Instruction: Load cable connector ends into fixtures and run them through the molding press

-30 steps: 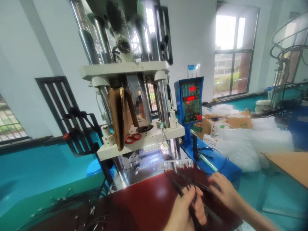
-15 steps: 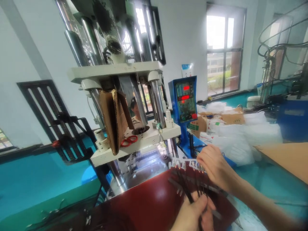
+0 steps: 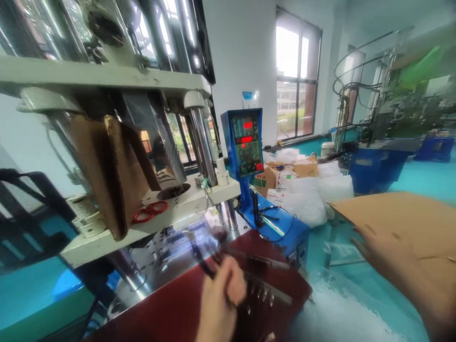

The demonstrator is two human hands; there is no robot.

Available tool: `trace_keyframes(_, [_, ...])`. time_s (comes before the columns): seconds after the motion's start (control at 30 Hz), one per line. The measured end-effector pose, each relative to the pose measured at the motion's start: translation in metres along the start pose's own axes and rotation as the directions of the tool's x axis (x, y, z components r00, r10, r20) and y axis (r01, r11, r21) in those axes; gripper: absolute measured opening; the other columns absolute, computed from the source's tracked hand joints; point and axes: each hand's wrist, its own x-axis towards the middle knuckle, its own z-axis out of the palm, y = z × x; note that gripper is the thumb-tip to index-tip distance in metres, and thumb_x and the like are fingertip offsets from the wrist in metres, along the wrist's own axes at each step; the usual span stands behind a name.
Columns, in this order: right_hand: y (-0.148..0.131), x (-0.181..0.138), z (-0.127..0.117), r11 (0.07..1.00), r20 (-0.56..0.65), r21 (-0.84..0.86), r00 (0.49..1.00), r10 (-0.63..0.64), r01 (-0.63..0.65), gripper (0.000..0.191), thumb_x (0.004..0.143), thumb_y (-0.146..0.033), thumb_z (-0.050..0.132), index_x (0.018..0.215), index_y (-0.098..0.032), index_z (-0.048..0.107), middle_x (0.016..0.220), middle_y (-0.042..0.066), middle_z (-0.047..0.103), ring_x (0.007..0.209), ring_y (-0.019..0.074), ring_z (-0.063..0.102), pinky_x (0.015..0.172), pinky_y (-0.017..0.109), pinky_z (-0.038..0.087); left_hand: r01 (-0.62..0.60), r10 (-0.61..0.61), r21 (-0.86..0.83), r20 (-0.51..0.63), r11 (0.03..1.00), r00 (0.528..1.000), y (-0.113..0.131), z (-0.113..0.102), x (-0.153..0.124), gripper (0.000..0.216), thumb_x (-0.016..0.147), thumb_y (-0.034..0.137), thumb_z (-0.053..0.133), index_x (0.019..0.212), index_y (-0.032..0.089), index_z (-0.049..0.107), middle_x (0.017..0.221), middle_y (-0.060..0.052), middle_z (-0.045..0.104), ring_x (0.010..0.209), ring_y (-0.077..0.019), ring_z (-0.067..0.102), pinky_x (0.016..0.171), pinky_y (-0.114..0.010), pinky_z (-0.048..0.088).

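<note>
My left hand (image 3: 224,287) is closed around a bundle of dark cables (image 3: 202,259), held above the dark red board (image 3: 171,304) in front of the press. The cables' far ends are smeared by motion. My right hand (image 3: 388,256) is out at the right, over or beside a cardboard sheet (image 3: 420,221). Blur softens it, but its fingers look stretched apart with nothing visible in them. Small metallic-looking pieces (image 3: 263,294) lie on the board to the right of my left hand.
The press (image 3: 199,204) stands ahead, with red-handled scissors (image 3: 151,211) and a folded cardboard piece (image 3: 121,175) on its plate. A blue control box (image 3: 244,142) is beside it. White sacks (image 3: 299,204) lie behind. A person (image 3: 164,166) is partly visible beyond the press.
My right hand has moved away to the right; the pale plastic strip it held at the cable ends is no longer discernible. My left hand keeps the cables. The view has turned right.
</note>
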Motion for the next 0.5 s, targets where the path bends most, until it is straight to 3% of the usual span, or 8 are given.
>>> trace_keyframes(0.03, [-0.007,-0.005,0.001,1.0,0.003,0.018,1.0,-0.026,0.026,0.023,0.079,-0.041,0.044,0.077,-0.023,0.059,0.068,0.01,0.063,0.057,0.0274,0.057,0.049,0.039,0.034,-0.143,0.139,-0.059,-0.06,0.988,0.988,0.014,-0.001,0.004,0.033,0.067,0.032,0.066,0.055,0.016,0.039,0.044,0.009,0.027,0.037,-0.0026,0.024,0.037,-0.017,0.019])
trace_keyframes(0.1, [-0.041,-0.01,0.0,0.967,0.056,0.239,0.993,-0.105,0.089,0.019,0.081,-0.035,0.046,0.088,-0.022,0.058,0.075,0.01,0.063,0.067,0.0265,0.059,0.057,0.04,0.042,-0.365,0.352,-0.093,-0.136,0.926,0.926,0.037,-0.006,0.01,0.027,0.072,0.029,0.059,0.057,0.016,0.041,0.044,0.009,0.025,0.037,-0.0031,0.021,0.036,-0.018,0.018])
trace_keyframes(0.17, [-0.093,-0.011,-0.009,0.81,0.121,0.564,0.954,-0.273,0.16,0.016,0.083,-0.027,0.046,0.094,-0.024,0.057,0.081,0.007,0.063,0.074,0.0212,0.059,0.063,0.033,0.048,-0.487,0.47,-0.083,-0.163,0.869,0.867,0.05,-0.013,0.011,0.025,0.074,0.028,0.054,0.058,0.016,0.041,0.044,0.008,0.024,0.037,-0.0034,0.021,0.037,-0.019,0.017])
trace_keyframes(0.2, [-0.123,-0.011,-0.016,0.706,0.122,0.68,0.919,-0.375,0.197,0.016,0.083,-0.024,0.045,0.095,-0.025,0.056,0.085,0.006,0.063,0.078,0.0192,0.059,0.065,0.03,0.049,-0.516,0.5,-0.079,-0.165,0.853,0.85,0.055,-0.015,0.011,0.025,0.075,0.028,0.053,0.057,0.016,0.04,0.044,0.008,0.023,0.037,-0.0034,0.02,0.037,-0.019,0.017])
trace_keyframes(0.27, [-0.182,-0.014,-0.033,0.51,0.04,0.786,0.795,-0.605,0.349,0.025,0.08,-0.022,0.05,0.105,-0.024,0.055,0.096,0.005,0.064,0.09,0.0187,0.058,0.077,0.03,0.047,-0.548,0.53,-0.081,-0.168,0.833,0.831,0.06,-0.018,0.009,0.025,0.075,0.028,0.052,0.057,0.016,0.04,0.043,0.008,0.022,0.037,-0.0035,0.019,0.037,-0.019,0.016])
trace_keyframes(0.37, [-0.26,-0.028,-0.048,0.294,-0.128,0.795,0.621,-0.774,0.53,0.061,0.07,-0.042,0.061,0.121,-0.013,0.046,0.116,0.012,0.057,0.105,0.0252,0.051,0.085,0.035,0.044,-0.586,0.563,-0.086,-0.194,0.806,0.803,0.069,-0.02,0.006,0.025,0.074,0.027,0.052,0.056,0.017,0.038,0.043,0.009,0.02,0.037,-0.0035,0.018,0.037,-0.019,0.015])
trace_keyframes(0.43, [-0.299,-0.043,-0.044,0.274,-0.174,0.77,0.602,-0.779,0.577,0.075,0.067,-0.055,0.059,0.124,-0.008,0.044,0.12,0.015,0.054,0.106,0.0297,0.048,0.091,0.042,0.038,-0.62,0.593,-0.083,-0.22,0.78,0.775,0.076,-0.023,0.005,0.025,0.073,0.028,0.053,0.056,0.017,0.038,0.043,0.009,0.02,0.036,-0.0034,0.018,0.037,-0.019,0.014])
trace_keyframes(0.5, [-0.328,-0.058,-0.031,0.355,-0.139,0.751,0.659,-0.739,0.557,0.063,0.067,-0.052,0.06,0.113,-0.01,0.053,0.103,0.013,0.062,0.095,0.0309,0.05,0.095,0.053,0.029,-0.654,0.623,-0.076,-0.239,0.753,0.745,0.085,-0.03,0.007,0.025,0.073,0.029,0.052,0.056,0.017,0.037,0.043,0.009,0.019,0.036,-0.0035,0.017,0.037,-0.019,0.014])
